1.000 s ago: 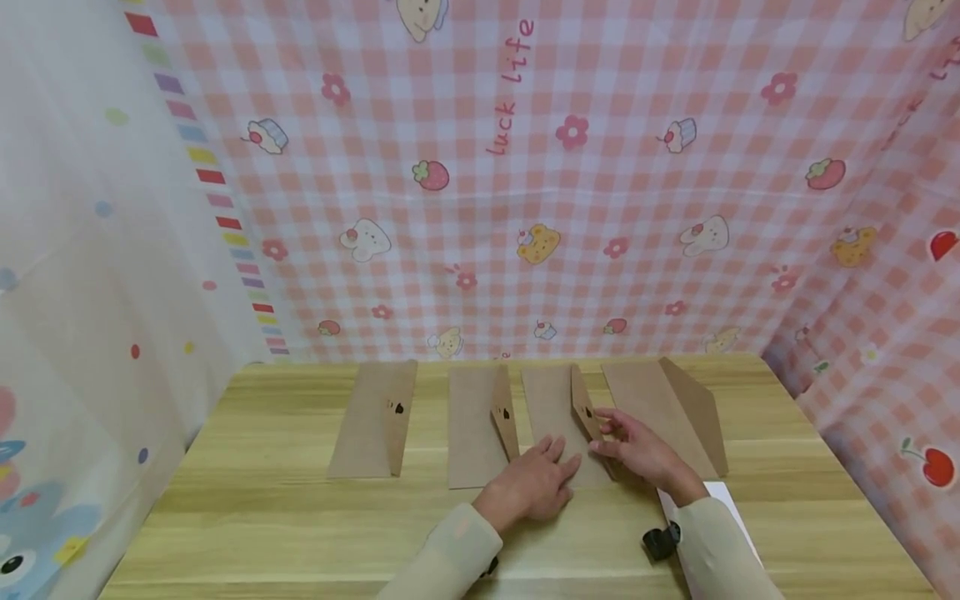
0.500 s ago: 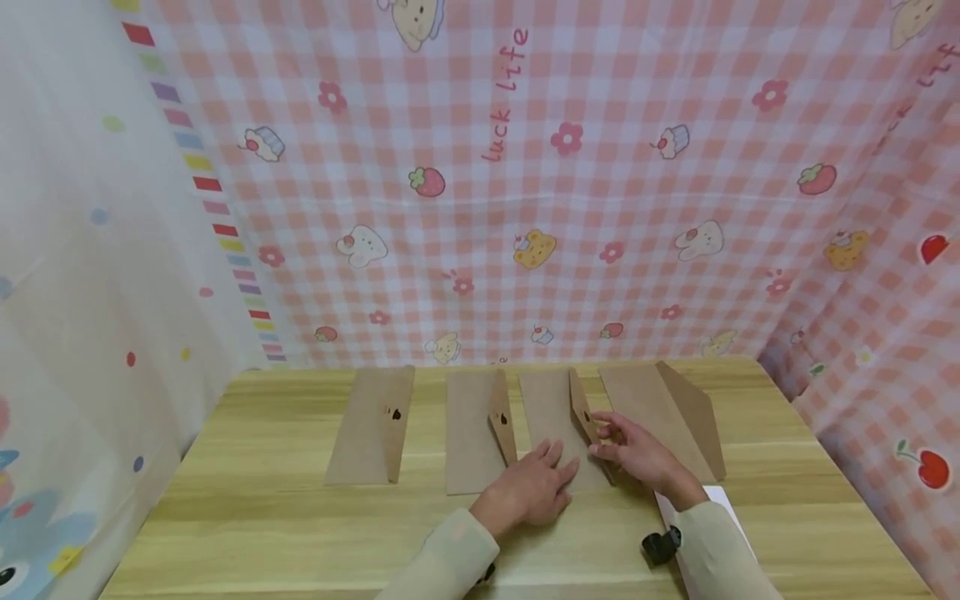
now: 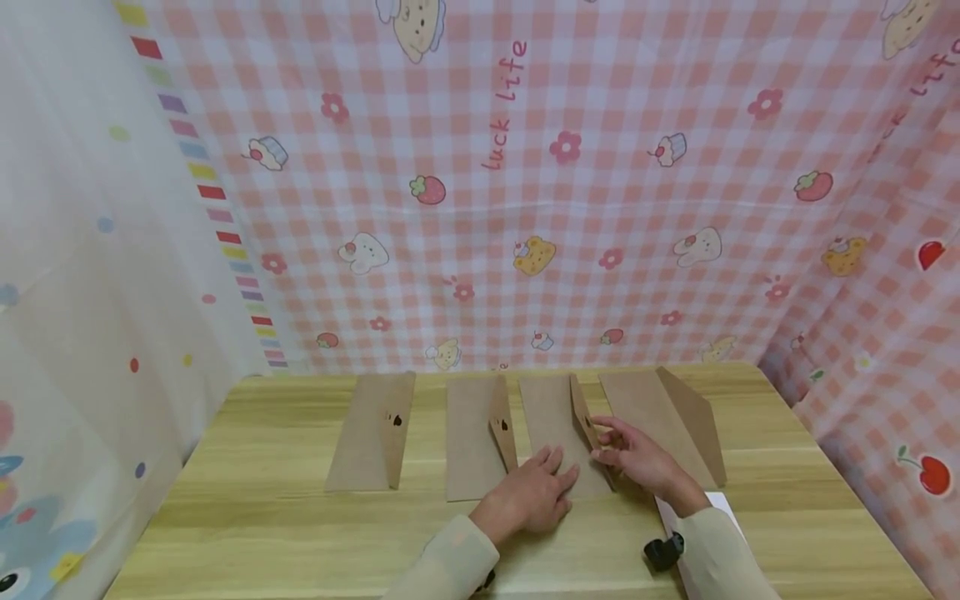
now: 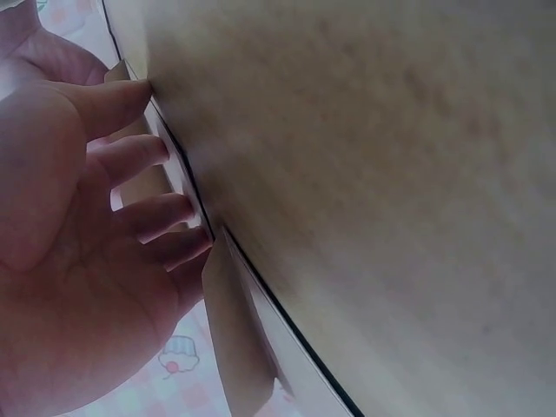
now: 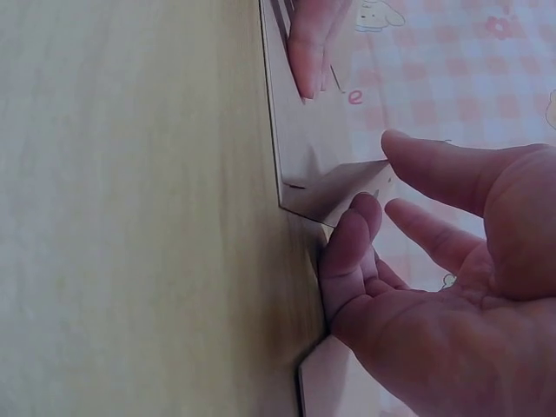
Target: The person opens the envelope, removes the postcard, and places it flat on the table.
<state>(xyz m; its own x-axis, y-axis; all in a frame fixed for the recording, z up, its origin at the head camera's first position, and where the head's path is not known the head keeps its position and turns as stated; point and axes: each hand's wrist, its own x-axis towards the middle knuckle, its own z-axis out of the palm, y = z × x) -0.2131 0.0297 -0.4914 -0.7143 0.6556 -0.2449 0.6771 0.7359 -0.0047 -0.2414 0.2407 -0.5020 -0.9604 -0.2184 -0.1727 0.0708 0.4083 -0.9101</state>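
Several brown kraft envelopes lie in a row on the table. My left hand (image 3: 528, 496) rests with spread, nearly straight fingers on the lower part of the third envelope (image 3: 546, 412) from the left. That envelope's flap (image 3: 582, 417), printed with a small dark mark, stands partly raised along its right side. My right hand (image 3: 647, 460) is on the flap's right, its thumb and forefinger at the flap and loosely bent. In the right wrist view the flap (image 5: 339, 193) shows by those fingertips, with no clear pinch around it.
Two more envelopes, the first (image 3: 360, 433) and second (image 3: 471, 437), lie to the left. The rightmost envelope (image 3: 648, 417) has its flap (image 3: 696, 421) folded out. White paper (image 3: 723, 504) lies partly under my right sleeve. A checked cloth (image 3: 480, 208) hangs behind the table (image 3: 300, 533).
The head view has tilted slightly, so the scene sits a little lower. Both hands, the envelopes and the raised flap stay practically where they were.
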